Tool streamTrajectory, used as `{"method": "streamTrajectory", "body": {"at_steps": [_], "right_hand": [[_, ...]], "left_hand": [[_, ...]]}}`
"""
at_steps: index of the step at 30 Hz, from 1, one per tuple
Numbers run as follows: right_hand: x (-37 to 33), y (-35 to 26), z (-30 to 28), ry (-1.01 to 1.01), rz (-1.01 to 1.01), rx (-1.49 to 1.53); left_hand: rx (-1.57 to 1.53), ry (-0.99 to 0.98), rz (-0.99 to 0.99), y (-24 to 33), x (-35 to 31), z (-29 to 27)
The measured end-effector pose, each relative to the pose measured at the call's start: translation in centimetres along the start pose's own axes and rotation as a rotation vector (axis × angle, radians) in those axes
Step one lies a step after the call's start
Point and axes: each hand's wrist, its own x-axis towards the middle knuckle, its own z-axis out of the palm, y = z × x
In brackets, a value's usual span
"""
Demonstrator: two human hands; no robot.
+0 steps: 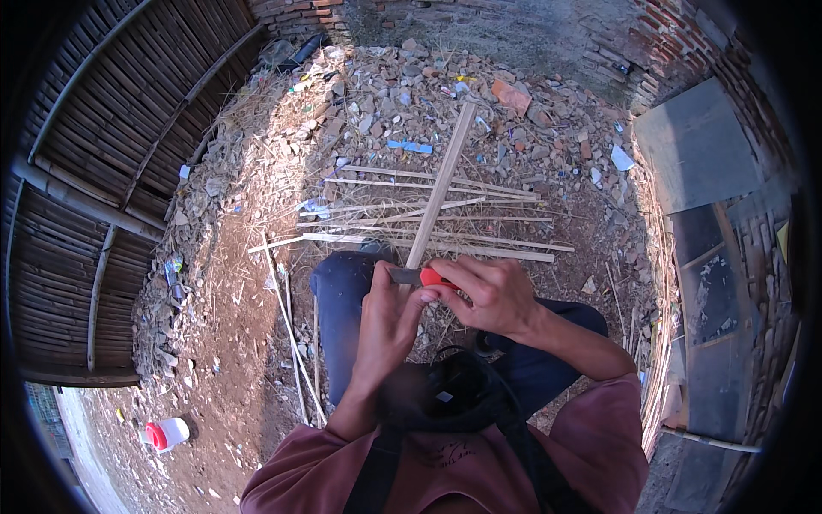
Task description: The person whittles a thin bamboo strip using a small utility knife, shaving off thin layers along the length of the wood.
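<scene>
A long, flat strip of pale wood or bamboo [447,178] slopes up and away from between my knees, its far end over the rubble. My left hand [385,321] is closed around its near end, the thumb close to the knife. In my right hand [492,295] is a knife [406,276] with a short grey blade and a red handle. Its blade lies across the strip near my left fingers; whether the edge bites into it I cannot tell. Beyond my hands, several thin split strips [479,250] lie roughly crosswise on the ground.
More thin sticks [291,330] lie beside my left knee. A white container with a red lid [174,433] stands at the lower left. Rubble [377,111] covers the ground up to a brick wall [497,34]. A bamboo-slat wall [94,103] is at left, boards [698,146] at right.
</scene>
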Motion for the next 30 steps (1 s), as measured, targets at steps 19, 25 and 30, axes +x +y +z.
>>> {"method": "streamTrajectory", "body": {"at_steps": [19,25,30], "right_hand": [[-0.1,-0.3,-0.1,0.031,0.024,-0.067],[0.0,-0.3,-0.1,0.035,0.01,-0.094],[0.2,-0.4,-0.3,0.028,-0.001,-0.114]], "left_hand": [[0.146,0.088,-0.002,0.4,0.3,0.9],[0.227,0.123,0.052,0.4,0.2,0.8],[0.244,0.135,0.058,0.2,-0.1,0.7]]}}
